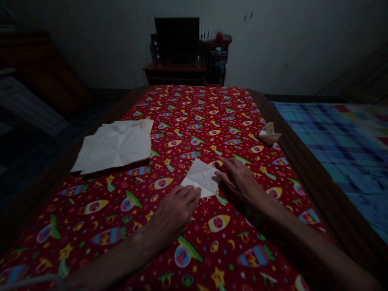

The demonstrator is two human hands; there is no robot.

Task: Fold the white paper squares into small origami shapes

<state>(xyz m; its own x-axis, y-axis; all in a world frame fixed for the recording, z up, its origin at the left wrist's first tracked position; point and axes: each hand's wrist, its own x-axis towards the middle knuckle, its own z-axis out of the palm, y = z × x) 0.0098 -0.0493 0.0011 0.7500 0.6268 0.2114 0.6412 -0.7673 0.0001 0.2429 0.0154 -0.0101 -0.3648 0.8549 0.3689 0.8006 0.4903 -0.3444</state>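
Observation:
A small folded sheet of white paper lies on the red patterned cloth in front of me, with crease lines across its face. My left hand is closed, its fingertips pressing on the paper's lower left edge. At the paper's right side is my right hand, thumb and forefinger apart, the thumb tip at the paper's edge. Farther right stands a folded paper shape with raised points, pale and brownish. To the left rests a stack of larger creased white sheets.
The red cloth with rockets and stars covers a long surface with dark brown borders. A blue plaid cloth lies on the right. By the back wall, a dark screen stands on a wooden stand. Wooden furniture is at the left.

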